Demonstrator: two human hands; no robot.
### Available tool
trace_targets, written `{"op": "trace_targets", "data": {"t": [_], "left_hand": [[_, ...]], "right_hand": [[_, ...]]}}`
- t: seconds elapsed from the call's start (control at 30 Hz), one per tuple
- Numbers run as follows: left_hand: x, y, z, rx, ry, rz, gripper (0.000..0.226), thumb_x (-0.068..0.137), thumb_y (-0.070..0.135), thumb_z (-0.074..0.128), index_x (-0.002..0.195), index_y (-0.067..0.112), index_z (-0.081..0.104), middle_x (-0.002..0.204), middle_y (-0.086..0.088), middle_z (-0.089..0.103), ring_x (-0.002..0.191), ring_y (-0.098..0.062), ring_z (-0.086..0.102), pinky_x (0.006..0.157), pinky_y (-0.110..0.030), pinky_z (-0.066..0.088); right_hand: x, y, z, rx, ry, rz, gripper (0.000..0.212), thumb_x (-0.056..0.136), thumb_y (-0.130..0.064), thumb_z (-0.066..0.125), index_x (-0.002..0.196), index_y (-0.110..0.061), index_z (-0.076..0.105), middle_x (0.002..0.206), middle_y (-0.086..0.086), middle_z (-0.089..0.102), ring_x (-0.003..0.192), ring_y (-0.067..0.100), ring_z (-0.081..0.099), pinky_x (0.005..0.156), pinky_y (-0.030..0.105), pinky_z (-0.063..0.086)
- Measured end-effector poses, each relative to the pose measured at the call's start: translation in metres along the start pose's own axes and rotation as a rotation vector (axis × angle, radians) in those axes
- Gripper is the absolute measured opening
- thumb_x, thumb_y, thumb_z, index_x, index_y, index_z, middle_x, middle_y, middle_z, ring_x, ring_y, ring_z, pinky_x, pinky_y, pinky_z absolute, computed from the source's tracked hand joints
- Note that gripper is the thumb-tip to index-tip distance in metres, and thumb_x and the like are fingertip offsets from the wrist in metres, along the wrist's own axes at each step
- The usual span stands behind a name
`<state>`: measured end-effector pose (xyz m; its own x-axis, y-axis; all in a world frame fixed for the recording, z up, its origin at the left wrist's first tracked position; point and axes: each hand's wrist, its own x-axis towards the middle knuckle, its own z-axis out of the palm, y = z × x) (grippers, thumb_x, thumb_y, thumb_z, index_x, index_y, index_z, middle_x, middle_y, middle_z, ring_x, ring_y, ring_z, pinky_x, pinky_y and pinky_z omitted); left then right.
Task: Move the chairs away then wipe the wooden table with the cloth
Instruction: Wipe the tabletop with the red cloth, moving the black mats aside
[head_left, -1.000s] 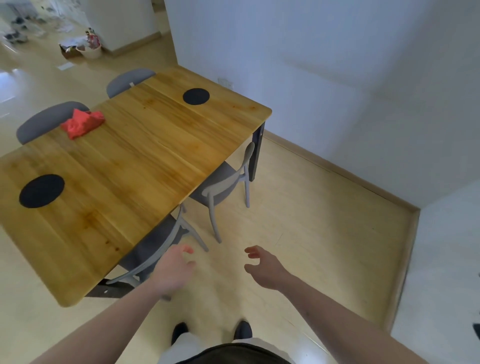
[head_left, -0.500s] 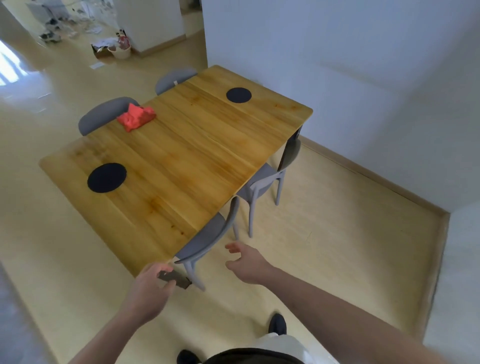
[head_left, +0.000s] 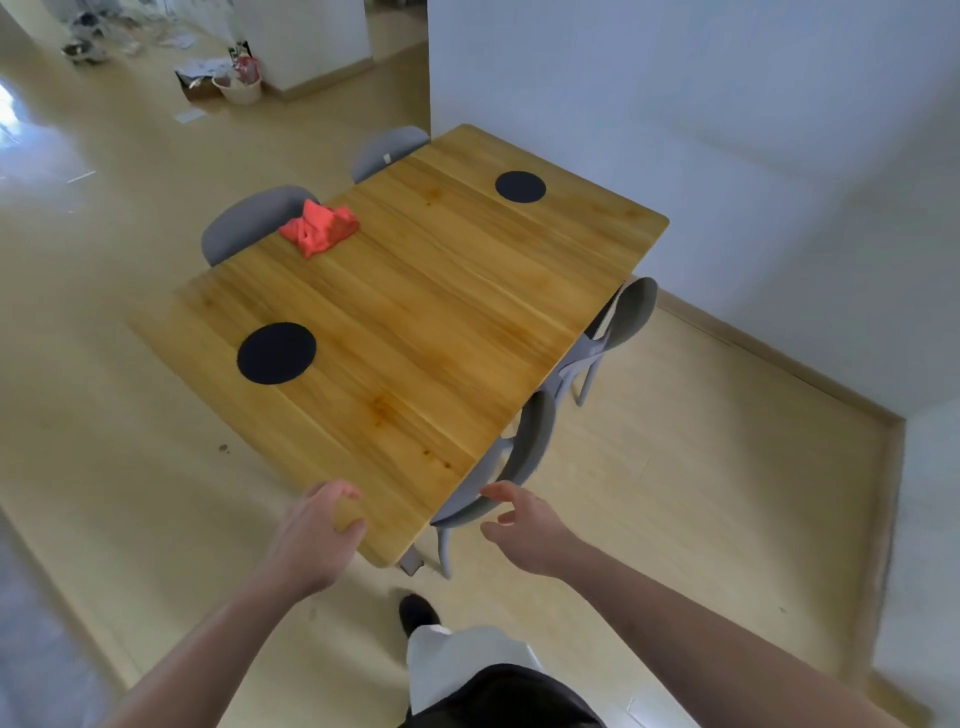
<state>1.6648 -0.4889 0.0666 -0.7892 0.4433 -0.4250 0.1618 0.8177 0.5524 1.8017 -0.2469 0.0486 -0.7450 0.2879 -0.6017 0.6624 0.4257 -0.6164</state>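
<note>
A wooden table (head_left: 415, 312) fills the middle of the view, with a crumpled red cloth (head_left: 319, 227) near its far left edge. Several grey chairs are tucked under it: a near one (head_left: 524, 457) and a further one (head_left: 623, 317) on the right side, two more (head_left: 249, 218) (head_left: 387, 148) on the far left side. My left hand (head_left: 317, 530) hovers over the table's near corner, fingers loosely curled, holding nothing. My right hand (head_left: 519, 525) reaches with spread fingers toward the near chair's backrest, just short of it.
Two black round mats (head_left: 276, 352) (head_left: 520, 186) lie on the table. A white wall (head_left: 727, 156) and skirting run close along the right. A bucket and clutter (head_left: 239, 83) sit on the floor far back left. My foot (head_left: 415, 613) is below the table corner.
The view has shifted so the table sits further right and closer. Both hands have risen toward the near corner, the right hand closing on the near chair's backrest.
</note>
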Motion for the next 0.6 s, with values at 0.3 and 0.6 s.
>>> {"op": "trace_targets", "data": {"t": [0.3, 0.6], "left_hand": [[0.058, -0.045, -0.074, 0.080, -0.055, -0.029, 0.029, 0.097, 0.031, 0.062, 0.123, 0.036, 0.053, 0.129, 0.015, 0.047, 0.117, -0.012, 0.044, 0.100, -0.033, 0.041], [0.144, -0.097, -0.135, 0.112, -0.102, 0.019, 0.030, 0.095, 0.032, 0.062, 0.123, 0.039, 0.053, 0.135, 0.015, 0.048, 0.126, -0.016, 0.047, 0.100, -0.035, 0.045]], "right_hand": [[0.079, -0.075, 0.045, 0.078, -0.040, 0.007, 0.051, 0.098, -0.029, 0.056, 0.147, -0.034, 0.044, 0.152, -0.010, 0.043, 0.130, 0.015, 0.050, 0.096, 0.033, 0.053], [0.139, -0.162, 0.078, 0.019, -0.042, -0.001, 0.048, 0.100, -0.035, 0.056, 0.146, -0.037, 0.043, 0.155, -0.010, 0.039, 0.124, 0.017, 0.055, 0.100, 0.038, 0.053]]}}
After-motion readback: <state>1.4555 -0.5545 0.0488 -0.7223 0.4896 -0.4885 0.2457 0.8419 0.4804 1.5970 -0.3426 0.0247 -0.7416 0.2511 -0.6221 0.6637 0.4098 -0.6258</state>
